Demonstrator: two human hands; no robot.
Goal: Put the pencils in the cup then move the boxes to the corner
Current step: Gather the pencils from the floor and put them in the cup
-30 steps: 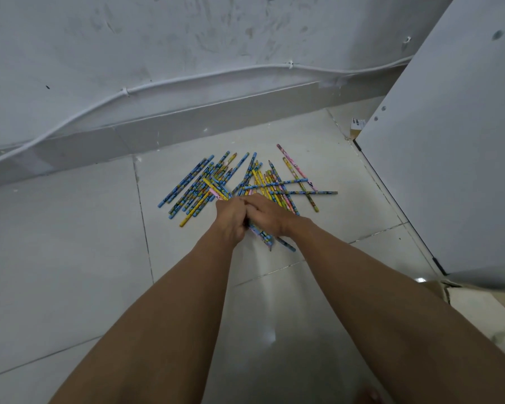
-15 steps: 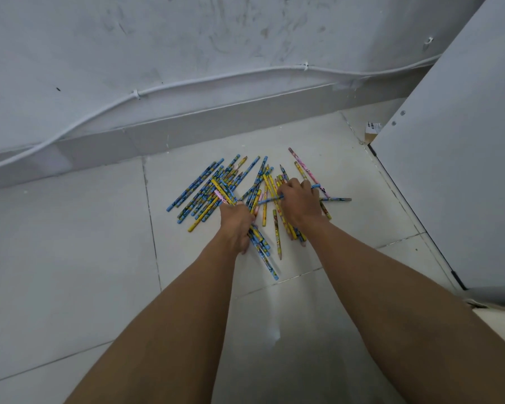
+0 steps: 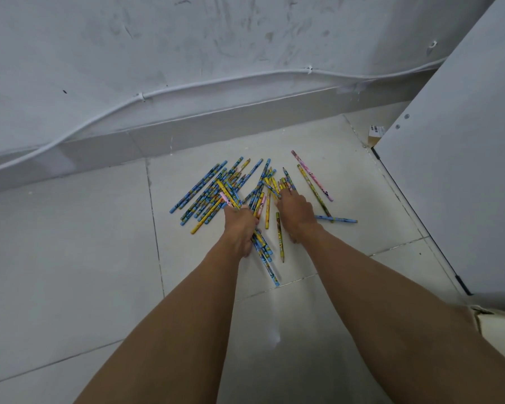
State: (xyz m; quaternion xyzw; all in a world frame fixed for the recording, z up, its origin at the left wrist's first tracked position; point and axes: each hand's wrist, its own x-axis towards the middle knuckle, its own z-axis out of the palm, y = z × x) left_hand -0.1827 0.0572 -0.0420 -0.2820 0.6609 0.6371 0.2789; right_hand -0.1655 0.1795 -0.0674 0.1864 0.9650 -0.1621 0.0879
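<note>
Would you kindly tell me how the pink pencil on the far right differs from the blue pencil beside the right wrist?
The pink pencil lies diagonally, pointing toward the wall; the blue pencil lies almost crosswise. The pink pencil sits farther from the right hand; the blue pencil's left end runs up to it. Both lie flat on the floor, ungripped, right of the main pile.

Left hand (image 3: pixel 240 225), right hand (image 3: pixel 297 212): both bare. Forearms (image 3: pixel 187 316) bare along whole visible length, wrist to frame bottom. Upper arms outside frame.
</note>
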